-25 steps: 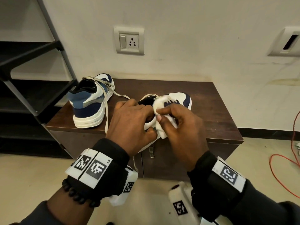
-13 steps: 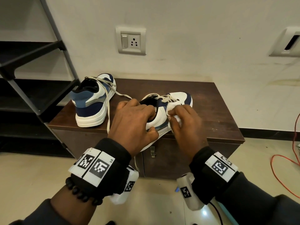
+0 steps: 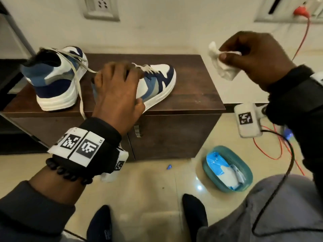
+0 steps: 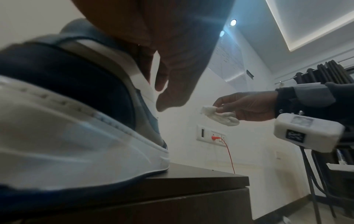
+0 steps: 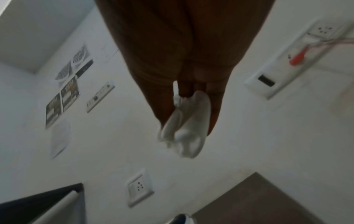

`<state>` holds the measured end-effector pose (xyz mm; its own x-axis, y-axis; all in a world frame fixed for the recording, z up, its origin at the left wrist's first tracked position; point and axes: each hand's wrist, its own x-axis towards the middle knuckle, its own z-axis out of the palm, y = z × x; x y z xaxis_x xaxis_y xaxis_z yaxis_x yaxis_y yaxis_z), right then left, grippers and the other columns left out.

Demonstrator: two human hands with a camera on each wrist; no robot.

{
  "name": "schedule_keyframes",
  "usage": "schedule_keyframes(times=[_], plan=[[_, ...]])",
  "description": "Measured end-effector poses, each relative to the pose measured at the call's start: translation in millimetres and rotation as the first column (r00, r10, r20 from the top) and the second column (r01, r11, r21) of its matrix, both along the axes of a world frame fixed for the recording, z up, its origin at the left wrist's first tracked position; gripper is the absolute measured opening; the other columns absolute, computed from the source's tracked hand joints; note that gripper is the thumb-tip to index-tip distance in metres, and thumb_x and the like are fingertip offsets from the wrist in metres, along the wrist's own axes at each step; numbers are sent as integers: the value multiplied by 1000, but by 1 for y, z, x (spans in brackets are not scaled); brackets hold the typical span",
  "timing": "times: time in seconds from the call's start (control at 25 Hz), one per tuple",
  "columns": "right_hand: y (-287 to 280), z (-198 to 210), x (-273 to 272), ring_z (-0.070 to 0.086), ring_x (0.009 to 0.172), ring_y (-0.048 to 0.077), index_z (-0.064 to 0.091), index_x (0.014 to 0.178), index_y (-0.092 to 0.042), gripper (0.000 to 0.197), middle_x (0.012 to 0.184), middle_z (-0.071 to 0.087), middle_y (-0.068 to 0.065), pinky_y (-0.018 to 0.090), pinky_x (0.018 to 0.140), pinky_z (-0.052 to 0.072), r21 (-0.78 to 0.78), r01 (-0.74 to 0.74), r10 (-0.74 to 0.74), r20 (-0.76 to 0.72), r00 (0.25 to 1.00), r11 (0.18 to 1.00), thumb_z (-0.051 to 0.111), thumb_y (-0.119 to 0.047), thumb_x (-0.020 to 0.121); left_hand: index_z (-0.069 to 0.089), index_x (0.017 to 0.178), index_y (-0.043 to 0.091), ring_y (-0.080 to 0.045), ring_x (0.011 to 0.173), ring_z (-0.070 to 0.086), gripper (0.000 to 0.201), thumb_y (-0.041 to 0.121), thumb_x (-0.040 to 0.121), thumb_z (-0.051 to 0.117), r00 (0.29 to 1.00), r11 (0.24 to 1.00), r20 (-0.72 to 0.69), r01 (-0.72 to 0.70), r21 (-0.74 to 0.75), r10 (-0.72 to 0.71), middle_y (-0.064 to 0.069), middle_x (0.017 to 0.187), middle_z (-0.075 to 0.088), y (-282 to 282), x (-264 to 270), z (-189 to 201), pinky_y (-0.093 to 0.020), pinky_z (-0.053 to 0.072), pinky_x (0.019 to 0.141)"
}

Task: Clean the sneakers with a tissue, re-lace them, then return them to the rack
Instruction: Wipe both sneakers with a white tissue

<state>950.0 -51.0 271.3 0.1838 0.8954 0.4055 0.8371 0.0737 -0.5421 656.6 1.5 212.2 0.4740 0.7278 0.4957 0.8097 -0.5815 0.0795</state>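
You're mid-wipe: your left hand grips the white-and-navy sneaker on the dark wooden worktop, while your right-hand fingers pinch the crumpled white tissue, raised clear to the sneaker's right. Next, I'd judge, bring it back or discard it.

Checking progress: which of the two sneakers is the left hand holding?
The right-side sneaker, toe pointing right; left hand grips it. The other sneaker stands untouched.
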Motion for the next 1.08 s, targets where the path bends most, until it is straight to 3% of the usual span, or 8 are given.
schedule_keyframes(times=[0.08, 0.12, 0.24, 0.32, 0.48, 0.72, 0.92, 1.08], plan=[[-11, 3, 27, 53, 81, 8, 66, 100, -17, 16, 92, 63, -2, 6, 67, 37, -129, 23, -3, 157, 988, 991, 65, -27, 87, 53, 122, 13, -36, 126, 34, 53, 18, 71, 69, 999, 999, 5, 41, 3, -41, -13, 137, 44, -6, 10, -5, -47, 29, 98], [-17, -1, 39, 54, 83, 11, 66, 100, -16, 16, 93, 62, -1, 6, 66, 37, -175, 41, -7, 190, 982, 984, 64, -25, 87, 53, 122, 13, -36, 128, 33, 53, 18, 71, 70, 998, 998, 2, 65, -8, -65, -13, 140, 42, -9, 15, -9, -49, 28, 99], [-33, -34, 68, 57, 87, 18, 66, 100, -16, 16, 93, 63, 0, 25, 73, 38, -286, 97, -46, 180, 983, 953, 64, -24, 87, 54, 120, 14, -38, 128, 32, 53, 16, 70, 73, 999, 999, 3, 53, -10, -53, -13, 143, 39, -10, 24, -17, -52, 28, 99], [-43, -62, 82, 57, 85, 17, 65, 97, -20, 11, 90, 64, -3, 26, 70, 39, -327, 106, -61, 146, 987, 939, 64, -25, 87, 53, 121, 13, -39, 126, 33, 53, 18, 72, 71, 999, 999, 42, -30, 19, 29, -14, 140, 40, -4, 25, -14, -50, 28, 97], [-38, -74, 84, 57, 84, 13, 64, 96, -26, 8, 88, 63, -10, 24, 69, 40, -266, 80, -65, 64, 996, 961, 63, -24, 88, 49, 120, 7, -41, 113, 43, 53, 34, 79, 67, 977, 975, 0, -215, 55, 215, -19, 125, 47, 8, 24, 0, -49, 31, 90], [16, -57, 48, 53, 88, 11, 63, 101, -25, 19, 95, 62, -7, 11, 69, 36, -241, -21, 43, 89, 995, 970, 59, -15, 86, 48, 113, 9, -37, 97, 58, 47, 40, 83, 67, 973, 972, -6, -230, -50, 230, -17, 106, 62, 9, 25, 9, -45, 36, 87], [43, -60, 24, 56, 92, 13, 65, 105, -25, 25, 102, 64, -7, 22, 76, 38, -265, -80, 98, 56, 994, 961, 57, -11, 85, 54, 111, 11, -35, 88, 62, 44, 49, 88, 57, 971, 972, -91, -225, -64, 219, -14, 94, 68, 6, 22, 15, -35, 37, 69], [51, -62, 7, 59, 95, 14, 66, 106, -25, 28, 102, 67, -6, 25, 80, 43, -220, -85, 84, -15, 996, 972, 54, -11, 85, 56, 108, 20, -30, 96, 61, 34, 48, 88, 57, 968, 943, 68, -218, -251, 242, -6, 99, 67, 13, 26, 20, -35, 41, 72]])
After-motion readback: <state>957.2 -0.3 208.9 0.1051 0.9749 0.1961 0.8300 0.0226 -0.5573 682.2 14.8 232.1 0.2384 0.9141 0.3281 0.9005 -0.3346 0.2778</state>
